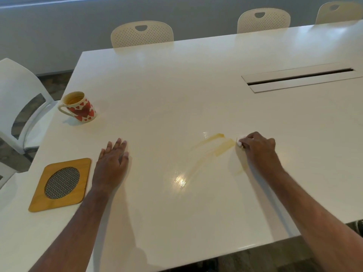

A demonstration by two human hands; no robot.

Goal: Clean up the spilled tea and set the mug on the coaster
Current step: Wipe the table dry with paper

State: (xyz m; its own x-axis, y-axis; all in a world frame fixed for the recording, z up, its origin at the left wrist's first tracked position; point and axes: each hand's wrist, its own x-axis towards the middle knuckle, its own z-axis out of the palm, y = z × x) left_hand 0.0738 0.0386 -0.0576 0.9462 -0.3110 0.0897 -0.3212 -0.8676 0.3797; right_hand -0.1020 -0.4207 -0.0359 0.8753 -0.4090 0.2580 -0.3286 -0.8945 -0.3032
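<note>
So from my feed, right hand (pixel 258 147) has its fingers curled, pinching a small white wad (pixel 240 143) against the table (pixel 176 79) at the end of the yellowish tea smear (pixel 213 144), around mid-table. Left hand (pixel 113 161) lies flat, fingers straight and a bit spread. Heart-print mug (pixel 79 107) stands by the left edge, wooden coaster (pixel 61 183) sits nearer the front-left corner, well apart from it

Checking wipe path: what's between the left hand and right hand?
Head view: bare table from the left hand, then smeared tea reaching the right hand.
</note>
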